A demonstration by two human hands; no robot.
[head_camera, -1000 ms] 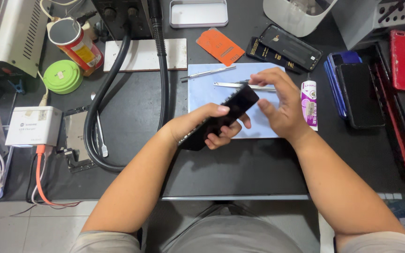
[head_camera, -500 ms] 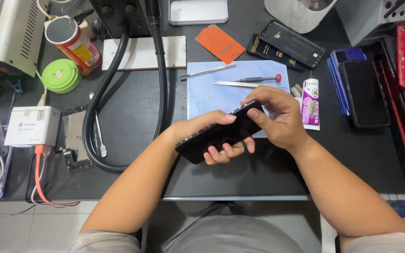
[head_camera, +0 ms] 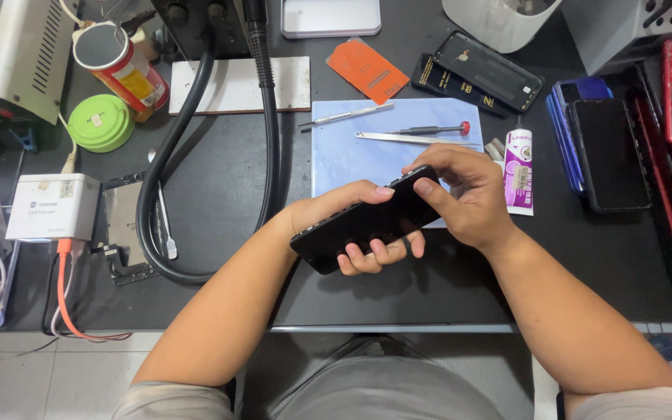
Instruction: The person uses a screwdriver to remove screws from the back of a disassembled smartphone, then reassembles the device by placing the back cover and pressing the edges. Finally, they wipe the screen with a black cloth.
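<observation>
Both hands closed on one black phone (head_camera: 367, 225), held slantwise above the near edge of the dark table (head_camera: 219, 194). Left hand (head_camera: 344, 222) wrapped round the lower half from beneath, fingertips curling up over the near edge, thumb lying along the far edge. Right hand (head_camera: 460, 198) pinching the upper end, thumb pressed on the glass, forefinger hooked over the top corner.

Since a second ago: lifted off the pale blue mat (head_camera: 367, 152) and drawn toward six o'clock, closer to the body; right hand shifted from lying over the top of the phone to clamping its corner. Likely a hands-on check or a press along the edge rather than tool work.

On the mat at twelve o'clock, untouched: tweezers (head_camera: 418, 138), red-capped screwdriver (head_camera: 433, 130). At two o'clock, a white glue tube (head_camera: 519, 171). Further toward three, a stack of phones (head_camera: 600, 148).
</observation>
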